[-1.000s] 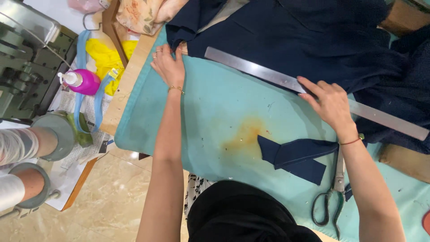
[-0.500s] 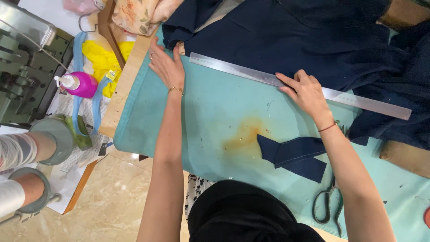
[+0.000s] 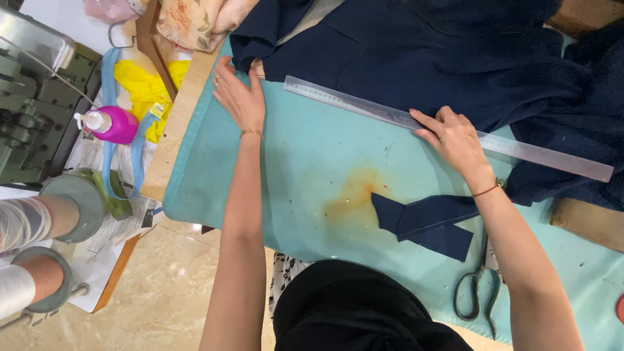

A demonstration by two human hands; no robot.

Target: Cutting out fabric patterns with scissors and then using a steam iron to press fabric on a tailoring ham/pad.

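Ruler (image 3: pixel 416 122): long, flat, clear plastic, lay slanted along the edge of the dark navy cloth (image 3: pixel 442 58) on my turquoise table cover (image 3: pixel 312 162).
Right hand (image 3: pixel 455 140): I pressed it flat on the ruler, fingers spread, gripping nothing.
Left hand (image 3: pixel 239 97): open palm down on the cloth's corner.
Scrap (image 3: pixel 426 224): folded navy piece beside the scissors (image 3: pixel 478 292).
Stain (image 3: pixel 354 195): blotchy orange.

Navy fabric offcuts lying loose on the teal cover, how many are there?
2. One folded navy strip lies by the orange stain; a second navy piece sits just below, overlapped by it. Others may hide under the big navy garment.
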